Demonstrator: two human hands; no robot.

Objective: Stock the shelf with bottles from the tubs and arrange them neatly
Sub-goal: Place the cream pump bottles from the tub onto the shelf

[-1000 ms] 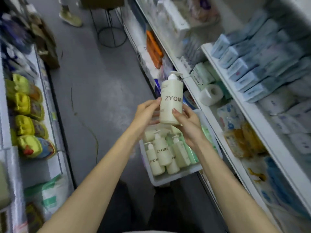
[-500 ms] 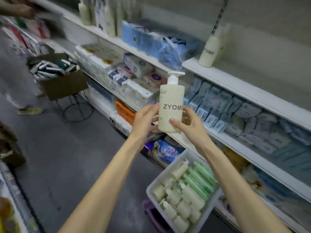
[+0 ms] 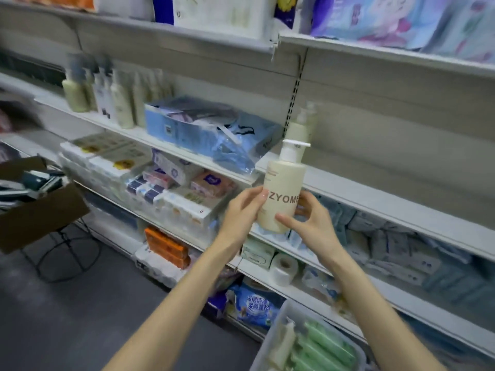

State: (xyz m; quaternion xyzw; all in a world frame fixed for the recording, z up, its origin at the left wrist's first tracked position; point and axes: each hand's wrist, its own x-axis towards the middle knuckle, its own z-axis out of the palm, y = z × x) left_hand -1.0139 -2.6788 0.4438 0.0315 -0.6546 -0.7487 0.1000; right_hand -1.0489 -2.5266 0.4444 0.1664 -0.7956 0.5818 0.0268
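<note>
Bottle (image 3: 281, 194) in your grip is a tall cream-coloured cylinder with rounded shoulders and a white pump head whose spout points to the right. You hold it upright in the air, in front of the edge of the middle shelf (image 3: 375, 190) and above the lower tiers. Your left hand (image 3: 239, 214) wraps its left side, with the thumb laid on the front by the first letter. Your right hand (image 3: 312, 226) cups the lower right, with the thumb pressed on the front near the base. The fingers of both hands are curled round the bottle.

Large dark capitals on its front read "ZYOME", and the right end of the word runs round the curve out of sight. A few small lines of print sit near the shoulder, too small to read.

Behind it, on the shelf by the slotted upright, stands a second pump bottle (image 3: 298, 127) of the same cream colour; its writing is blurred. Further left at that level, a row of pale bottles (image 3: 107, 97) stands next to a blue plastic-wrapped pack (image 3: 209, 129). At lower right a white tub (image 3: 266, 344) holds green bottles (image 3: 326, 346) lying on their sides. A blue bag (image 3: 254, 306) on the bottom tier bears Chinese characters
</note>
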